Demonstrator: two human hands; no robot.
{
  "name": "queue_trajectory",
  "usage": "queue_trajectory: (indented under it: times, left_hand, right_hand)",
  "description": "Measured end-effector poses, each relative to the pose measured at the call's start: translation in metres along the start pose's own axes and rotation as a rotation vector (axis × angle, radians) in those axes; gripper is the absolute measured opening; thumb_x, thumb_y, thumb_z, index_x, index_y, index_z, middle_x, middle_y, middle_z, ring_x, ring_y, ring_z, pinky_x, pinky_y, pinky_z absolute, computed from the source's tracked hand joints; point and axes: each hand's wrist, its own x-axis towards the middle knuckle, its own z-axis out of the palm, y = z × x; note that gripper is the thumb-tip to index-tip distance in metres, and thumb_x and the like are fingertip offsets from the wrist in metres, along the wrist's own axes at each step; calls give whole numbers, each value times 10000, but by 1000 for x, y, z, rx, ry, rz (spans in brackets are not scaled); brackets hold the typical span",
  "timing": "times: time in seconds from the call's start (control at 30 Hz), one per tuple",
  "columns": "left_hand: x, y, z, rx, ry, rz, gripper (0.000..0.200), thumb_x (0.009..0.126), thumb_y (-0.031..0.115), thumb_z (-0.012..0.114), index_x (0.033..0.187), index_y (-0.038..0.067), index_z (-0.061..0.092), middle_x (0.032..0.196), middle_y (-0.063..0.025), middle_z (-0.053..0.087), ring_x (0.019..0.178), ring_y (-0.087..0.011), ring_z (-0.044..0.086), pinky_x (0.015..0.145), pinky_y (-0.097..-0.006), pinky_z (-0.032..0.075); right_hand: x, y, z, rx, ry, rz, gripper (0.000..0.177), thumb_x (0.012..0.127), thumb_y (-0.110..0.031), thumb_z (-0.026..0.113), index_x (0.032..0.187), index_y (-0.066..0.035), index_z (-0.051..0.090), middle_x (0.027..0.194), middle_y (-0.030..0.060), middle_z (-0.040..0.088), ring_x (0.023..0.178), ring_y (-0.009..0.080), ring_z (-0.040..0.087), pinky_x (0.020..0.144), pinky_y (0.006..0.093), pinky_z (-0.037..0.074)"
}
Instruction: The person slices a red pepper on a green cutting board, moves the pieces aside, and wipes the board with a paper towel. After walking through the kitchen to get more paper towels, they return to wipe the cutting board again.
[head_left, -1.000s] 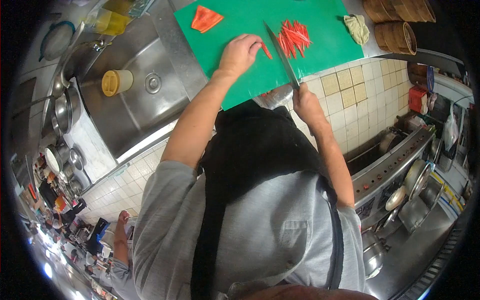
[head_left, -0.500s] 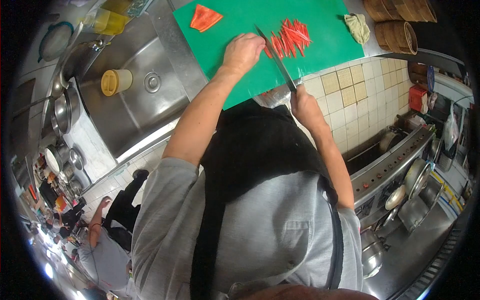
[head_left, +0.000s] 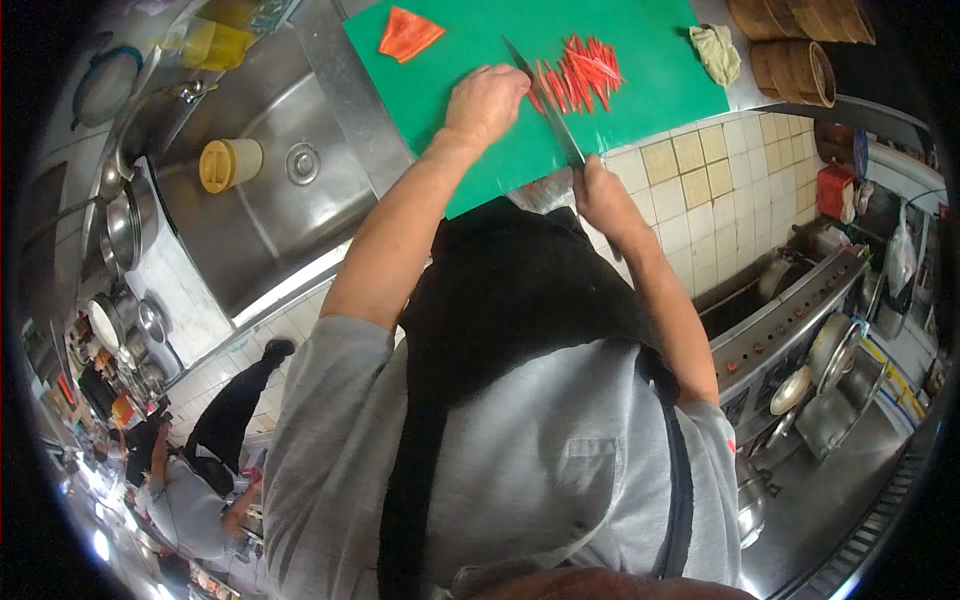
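Observation:
On the green cutting board (head_left: 470,40), my left hand (head_left: 487,103) is closed with its fingers curled down. A bit of red food, apparently red pepper, shows at its fingertips, mostly hidden by the hand. My right hand (head_left: 608,203) grips a long knife (head_left: 550,108) by its handle. The blade lies close beside my left fingertips and points away from me. Just right of the blade is a pile of thin red strips (head_left: 583,75). A larger flat orange-red piece (head_left: 410,34) rests at the board's far left.
A crumpled cloth (head_left: 714,54) lies at the board's right end, near bamboo steamers (head_left: 790,73). Left of the board is a steel sink (head_left: 265,215) holding a yellow-lidded container (head_left: 231,165). A stove (head_left: 790,325) stands to the right. Another person (head_left: 195,500) is at lower left.
The knife and my right hand have shifted slightly left and forward. My left hand has hardly moved. The other person at lower left has changed position.

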Motion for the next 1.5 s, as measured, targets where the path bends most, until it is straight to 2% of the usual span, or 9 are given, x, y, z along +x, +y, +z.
queue_trajectory:
  times: [0.3, 0.5, 0.63, 0.8, 1.0, 1.1, 1.3, 1.4, 1.5]
  left_hand:
    - [-1, 4, -5, 11, -14, -21, 155, 962, 193, 679, 1033, 79, 756, 1061, -109, 747, 1003, -352, 690, 905, -473, 564]
    - [0, 1, -3, 32, -21, 22, 142, 961, 194, 677, 1019, 84, 746, 1052, -104, 739, 995, -360, 685, 900, -478, 561]
    - [-1, 2, -4, 16, -15, 8, 141, 960, 195, 675, 1021, 91, 750, 1060, -100, 740, 998, -357, 687, 912, -477, 560]
    - [2, -4, 0, 29, -12, 18, 136, 957, 192, 675, 1016, 97, 754, 1058, -100, 745, 1009, -360, 688, 917, -475, 562]
    - [1, -3, 0, 45, -8, 13, 110, 937, 188, 680, 972, 119, 758, 1015, -89, 738, 997, -336, 693, 924, -449, 564]
    - [1, -7, 2, 15, -11, 22, 123, 948, 196, 680, 997, 119, 762, 1037, -97, 741, 1002, -348, 699, 924, -457, 568]
    - [-2, -15, -8, -165, 6, -69, 160, 970, 201, 698, 1062, 85, 761, 1076, -112, 754, 1002, -356, 716, 863, -456, 586]
    - [-2, -17, -7, -134, 25, 7, 154, 970, 199, 703, 1054, 84, 762, 1070, -110, 753, 984, -347, 721, 858, -445, 590]
    - [-3, -18, -2, -83, 56, 80, 154, 971, 207, 703, 1043, 85, 764, 1068, -104, 752, 978, -342, 722, 859, -447, 591]
  right_hand:
    - [-22, 5, -6, -32, 84, -23, 194, 1034, -131, 553, 1053, 47, 478, 800, 380, 654, 802, 574, 658, 683, 634, 510]
    - [-39, 6, -5, -68, 57, 23, 168, 1021, -102, 566, 1040, 42, 483, 799, 371, 658, 779, 566, 660, 657, 632, 502]
    - [-42, 0, -3, -31, 35, 26, 190, 1029, -123, 567, 1040, 47, 483, 796, 362, 658, 803, 569, 659, 692, 625, 510]
    - [1, 1, 8, 2, 38, -32, 217, 1038, -144, 565, 1047, 54, 478, 811, 366, 659, 839, 579, 654, 725, 631, 508]
    - [-17, -6, -9, -42, 32, 64, 196, 1025, -147, 537, 1061, 37, 481, 841, 393, 667, 859, 580, 669, 759, 661, 520]
    - [-19, 8, 0, -14, 101, 35, 202, 1040, -150, 567, 1051, 31, 479, 810, 360, 665, 818, 569, 657, 697, 638, 502]
    - [-20, 1, -6, -31, 95, 12, 203, 1039, -153, 565, 1039, 32, 482, 803, 353, 667, 811, 565, 658, 692, 633, 505]
    - [-24, -5, -5, -16, 92, 4, 213, 1038, -161, 569, 1043, 37, 490, 799, 354, 666, 813, 558, 665, 696, 627, 513]
    - [-27, -16, -9, -25, 53, 43, 222, 1044, -164, 533, 1162, 19, 495, 846, 374, 674, 860, 560, 677, 752, 640, 533]
